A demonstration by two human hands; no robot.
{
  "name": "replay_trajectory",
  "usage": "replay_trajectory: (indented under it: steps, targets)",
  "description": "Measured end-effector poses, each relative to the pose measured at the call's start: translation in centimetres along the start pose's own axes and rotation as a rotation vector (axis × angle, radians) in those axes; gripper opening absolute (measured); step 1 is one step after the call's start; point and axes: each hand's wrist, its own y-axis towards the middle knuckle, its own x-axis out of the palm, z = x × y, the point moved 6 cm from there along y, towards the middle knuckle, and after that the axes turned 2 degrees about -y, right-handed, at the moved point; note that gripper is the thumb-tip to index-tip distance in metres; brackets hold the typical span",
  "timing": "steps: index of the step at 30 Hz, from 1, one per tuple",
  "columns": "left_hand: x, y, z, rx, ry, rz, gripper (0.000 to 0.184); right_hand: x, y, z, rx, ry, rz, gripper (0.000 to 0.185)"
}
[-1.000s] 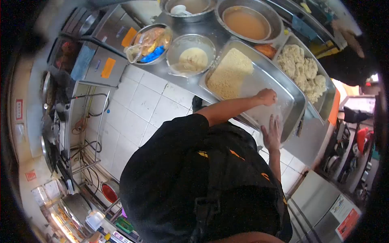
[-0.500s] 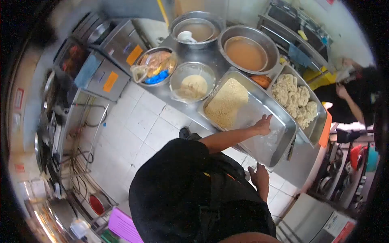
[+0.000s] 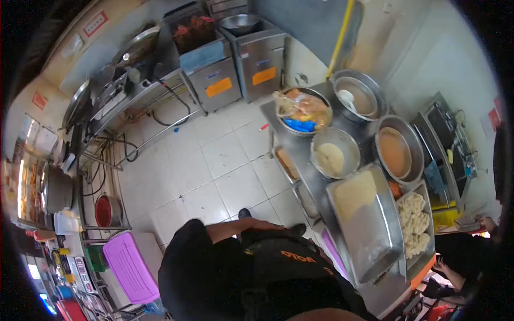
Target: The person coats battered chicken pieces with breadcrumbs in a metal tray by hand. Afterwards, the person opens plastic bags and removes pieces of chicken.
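My left hand (image 3: 263, 225) lies across the front of my black apron (image 3: 289, 254) at the waist, its fingers stretched out and holding nothing. My right hand is out of the frame. To the right, on the steel table (image 3: 297, 144), is a deep steel tray (image 3: 375, 251) with pale crumbs (image 3: 357, 192) at its far end. Beside it, a second tray holds pale, coated lumps (image 3: 413, 224). Behind them stand a bowl of pale batter (image 3: 330, 159), a basin of brownish liquid (image 3: 395, 152) and a bowl with bagged food (image 3: 305, 107).
White floor tiles (image 3: 203, 166) stretch ahead. Steel fryer cabinets (image 3: 214, 85) and a stove counter (image 3: 126, 96) line the far and left sides. A purple-lidded box (image 3: 131, 267) sits at lower left. Another person (image 3: 466, 251) in black is at the right edge.
My view has swung left, so the table now sits further right. My left hand has left the crumb tray and come back to my waist. My right hand has gone out of view.
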Motion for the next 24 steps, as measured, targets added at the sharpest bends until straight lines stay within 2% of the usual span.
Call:
replay_trajectory:
  steps: [5,8,10,11,14,17,19,20,21,22,23,24]
  targets:
    - [-3.9,-11.2,-7.2,0.129,-0.192,0.284,0.068,1.9,10.8,5.9,0.231,-0.212,-0.110,0.053]
    - [-5.9,-16.1,-10.4,0.153,-0.237,0.403,0.073,0.3,17.5,10.7,0.398,-0.383,-0.169,0.055]
    - [-7.2,-18.4,-12.6,0.162,-0.251,0.495,0.076,-3.1,22.3,14.6,0.421,-0.633,-0.139,0.056]
    - [-7.9,-19.5,-13.6,0.159,-0.255,0.538,0.077,-6.7,25.6,19.3,0.368,-0.964,0.038,0.059]
    - [-10.3,-21.5,-17.2,0.052,-0.146,0.682,0.081,-7.5,28.8,11.8,0.198,-1.075,0.005,0.056]
    - [-13.3,-22.0,-19.4,-0.225,0.189,0.813,0.086,-6.5,29.8,3.6,-0.041,-1.113,0.056,0.053]
    - [-16.2,-23.1,-19.6,-0.629,0.588,0.930,0.087,-5.9,25.3,-6.4,-0.082,-0.839,0.454,0.046]
    - [-17.6,-24.0,-19.4,-0.864,0.768,0.948,0.087,-5.2,23.6,-10.9,-0.222,-0.745,0.551,0.038]
    - [-21.5,-23.9,-21.9,-0.996,0.964,1.001,0.084,-4.9,21.6,-14.5,-0.357,-0.647,0.649,0.031]
    - [-23.4,-23.4,-20.6,-0.890,0.999,0.935,0.082,-5.1,19.9,-16.8,-0.323,-0.466,0.680,0.028]
    - [-24.1,-23.0,-17.1,-0.623,0.849,1.015,0.078,-5.5,18.6,-19.0,-0.294,-0.288,0.703,0.026]
    - [-27.0,-21.8,-15.1,-0.284,0.868,1.121,0.061,-6.1,17.9,-20.5,-0.269,-0.109,0.719,0.023]
